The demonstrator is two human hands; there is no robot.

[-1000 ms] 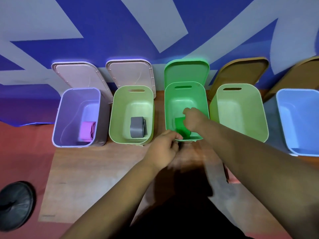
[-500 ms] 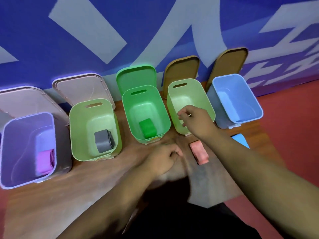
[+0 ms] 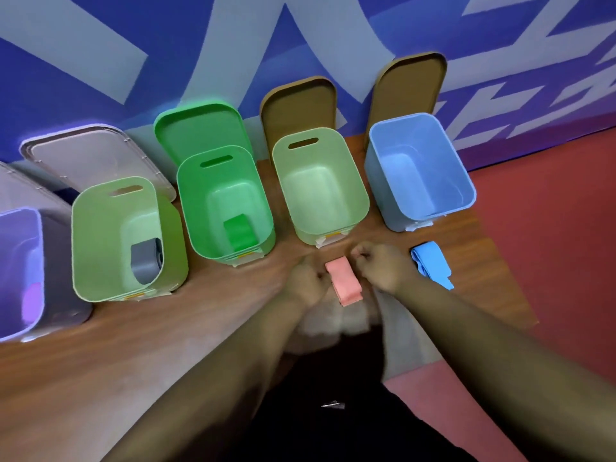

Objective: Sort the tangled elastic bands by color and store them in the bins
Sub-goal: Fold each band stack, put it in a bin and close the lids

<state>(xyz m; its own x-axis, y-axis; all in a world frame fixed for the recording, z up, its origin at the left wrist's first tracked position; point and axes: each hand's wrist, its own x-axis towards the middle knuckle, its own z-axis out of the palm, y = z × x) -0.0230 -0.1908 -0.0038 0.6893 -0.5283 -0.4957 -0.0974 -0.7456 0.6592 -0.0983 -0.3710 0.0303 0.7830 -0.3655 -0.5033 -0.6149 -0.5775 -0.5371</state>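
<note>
- Pink is the one in play: the pink band (image 3: pixel 343 280) lies flat on the wooden table (image 3: pixel 200 328), right between my two hands.
- My left hand (image 3: pixel 308 278) sits at the band's left edge with the fingers curled in. It's blurred, so I can't tell whether they pinch the band or only touch it.
- My right hand (image 3: pixel 383 270) is at the band's right edge, also curled into a loose fist. I can't tell whether it has a grip either.
- Just to the right of my right hand, the blue band (image 3: pixel 430 265) lies on the table, apart from the pink one.
- Straight ahead of both hands stands the pale green bin (image 3: pixel 333 155), open at the top.
- Ahead and to the right of my right hand is the blue bin (image 3: pixel 416 135), beside the pale green one.
- Ahead and to the left of my left hand is the green bin (image 3: pixel 193 195), with the green band (image 3: pixel 238 233) lying inside at its near end.
- Further left stands the left pale green bin (image 3: pixel 100 235), and the grey band (image 3: pixel 146 263) sits in its near right corner.
- Far out to the left, cut by the edge of view, is the purple bin (image 3: pixel 20 255) with the purple band (image 3: pixel 31 303) inside.
- Behind the bins, beyond my reach, the lids lean against the blue wall (image 3: pixel 83 45): a green lid (image 3: pixel 200 128), two brown lids (image 3: pixel 296 105) and a grey lid (image 3: pixel 93 158).
- Red floor (image 3: pixel 550 228) shows off to the right of my right arm.
</note>
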